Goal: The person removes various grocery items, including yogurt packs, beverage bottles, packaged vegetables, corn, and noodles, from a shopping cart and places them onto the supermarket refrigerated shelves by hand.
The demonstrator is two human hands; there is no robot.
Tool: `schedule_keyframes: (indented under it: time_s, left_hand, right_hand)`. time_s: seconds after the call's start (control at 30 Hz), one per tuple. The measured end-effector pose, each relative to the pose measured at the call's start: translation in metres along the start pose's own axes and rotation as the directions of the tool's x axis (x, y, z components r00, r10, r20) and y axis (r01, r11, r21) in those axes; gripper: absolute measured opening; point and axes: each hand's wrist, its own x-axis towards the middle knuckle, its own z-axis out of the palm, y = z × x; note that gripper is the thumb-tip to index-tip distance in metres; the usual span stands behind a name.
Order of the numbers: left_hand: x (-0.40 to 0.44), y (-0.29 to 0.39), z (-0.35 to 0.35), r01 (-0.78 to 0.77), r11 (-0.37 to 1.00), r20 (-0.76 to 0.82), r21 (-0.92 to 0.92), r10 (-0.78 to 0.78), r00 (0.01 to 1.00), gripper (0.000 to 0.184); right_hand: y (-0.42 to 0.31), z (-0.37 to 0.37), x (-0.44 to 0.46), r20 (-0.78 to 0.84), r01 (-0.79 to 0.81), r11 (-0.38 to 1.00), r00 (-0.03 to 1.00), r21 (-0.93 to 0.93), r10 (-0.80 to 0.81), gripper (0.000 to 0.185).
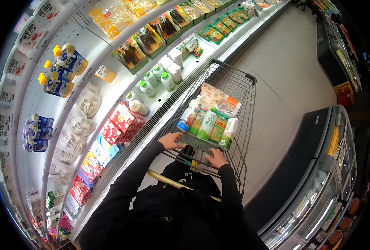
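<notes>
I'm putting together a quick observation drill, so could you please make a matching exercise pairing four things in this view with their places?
Things:
1. Left hand
2. Right hand
3. Orange-and-white packet
4. Yellow-capped bottles

Places:
A. Inside the cart
B. At the cart's handle, on the side nearer the shelves
C. On a shelf
D. At the handle, on the side farther from the shelves

Right pairs: 1-B, 2-D, 3-A, 4-C
</notes>
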Motion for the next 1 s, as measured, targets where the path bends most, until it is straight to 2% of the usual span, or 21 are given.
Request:
schedule_keyframes:
  time_s: [0.03,0.07,0.1,0.17,0.2,0.27,0.3,0.37,0.43,0.5,0.53,0.57,0.6,0.63,0.7,0.77,0.83,0.87,0.93,1.0]
  left_hand:
    - [0.022,-0.002,-0.005,0.158,0.987,0.17,0.016,-0.159,0.973,0.069]
    - [0.043,-0.004,-0.009,0.058,0.993,0.177,0.102,-0.076,0.981,0.074]
    - [0.061,0.008,-0.016,0.047,0.992,0.167,0.117,-0.066,0.984,0.074]
    - [0.101,0.012,-0.008,0.053,0.998,0.115,0.032,-0.057,0.992,0.076]
    - [0.12,0.009,0.006,0.043,0.999,0.139,0.027,-0.047,0.989,0.076]
    - [0.163,-0.004,0.037,0.108,0.984,0.162,-0.142,-0.085,0.983,0.079]
    - [0.177,-0.014,0.059,0.105,0.983,0.189,-0.149,-0.076,0.979,0.079]
    - [0.205,-0.025,0.09,0.203,0.946,0.168,-0.252,-0.163,0.972,0.086]
    - [0.215,-0.014,0.097,0.246,0.937,0.196,-0.247,-0.2,0.96,0.088]
    - [0.22,-0.011,0.104,0.27,0.907,0.127,-0.322,-0.242,0.962,0.087]
    - [0.224,-0.012,0.108,0.251,0.903,0.103,-0.348,-0.23,0.968,0.085]
    - [0.227,-0.015,0.112,0.259,0.901,0.121,-0.348,-0.231,0.965,0.085]
    - [0.227,-0.012,0.113,0.249,0.918,0.059,-0.308,-0.243,0.968,0.085]
    - [0.229,-0.014,0.116,0.241,0.934,-0.007,-0.265,-0.252,0.968,0.085]
    - [0.239,-0.021,0.121,0.261,0.927,0.005,-0.268,-0.27,0.963,0.086]
    - [0.249,-0.028,0.129,0.271,0.922,0.011,-0.276,-0.279,0.96,0.087]
    - [0.259,-0.035,0.133,0.3,0.908,-0.012,-0.291,-0.317,0.948,0.089]
    - [0.262,-0.04,0.135,0.308,0.904,-0.009,-0.295,-0.325,0.946,0.089]
    - [0.266,-0.047,0.135,0.311,0.884,0.002,-0.35,-0.331,0.944,0.091]
    - [0.271,-0.052,0.135,0.318,0.877,0.011,-0.36,-0.337,0.942,0.091]
  right_hand:
    - [-0.002,-0.008,0.006,0.012,0.004,1.0,1.0,-0.012,-0.004,0.059]
    - [-0.004,-0.015,0.012,0.062,-0.054,0.999,0.997,0.002,0.054,0.06]
    - [-0.006,-0.017,0.015,0.062,-0.075,0.997,0.995,0.008,0.074,0.06]
    - [-0.01,-0.027,0.029,0.129,-0.078,0.997,0.989,0.003,0.077,0.06]
    - [-0.001,-0.024,0.038,0.109,-0.012,0.999,0.994,-0.046,0.017,0.061]
    - [0.0,-0.034,0.053,0.086,-0.002,0.998,0.996,-0.07,0.008,0.063]
    - [0.0,-0.034,0.056,0.081,0.023,0.995,0.997,-0.1,-0.015,0.064]
    - [-0.011,-0.044,0.07,0.09,-0.009,0.992,0.996,-0.122,0.02,0.064]
    - [-0.01,-0.05,0.089,0.164,0.022,0.977,0.986,-0.211,0.013,0.067]
    - [-0.007,-0.058,0.11,0.131,0.013,0.977,0.991,-0.213,0.015,0.063]
    - [-0.006,-0.062,0.121,0.087,-0.099,0.995,0.991,-0.007,0.1,0.06]
    - [-0.005,-0.062,0.126,0.064,-0.205,0.957,0.979,0.205,0.196,0.057]
    - [0.006,-0.048,0.136,-0.048,-0.247,0.915,0.96,0.32,0.276,0.05]
    - [0.015,-0.038,0.146,-0.038,-0.26,0.909,0.957,0.324,0.288,0.05]
    - [0.022,-0.022,0.162,-0.13,-0.355,0.828,0.885,0.434,0.448,0.048]
    - [0.022,-0.019,0.177,-0.121,-0.337,0.816,0.891,0.469,0.437,0.053]
    - [0.03,-0.008,0.2,-0.183,-0.264,0.713,0.856,0.649,0.483,0.064]
    - [0.036,-0.005,0.21,-0.174,-0.27,0.713,0.858,0.647,0.484,0.064]
    - [0.045,0.005,0.227,-0.119,-0.227,0.518,0.826,0.825,0.551,0.07]
    - [0.064,0.024,0.239,-0.112,-0.202,0.499,0.841,0.843,0.53,0.071]
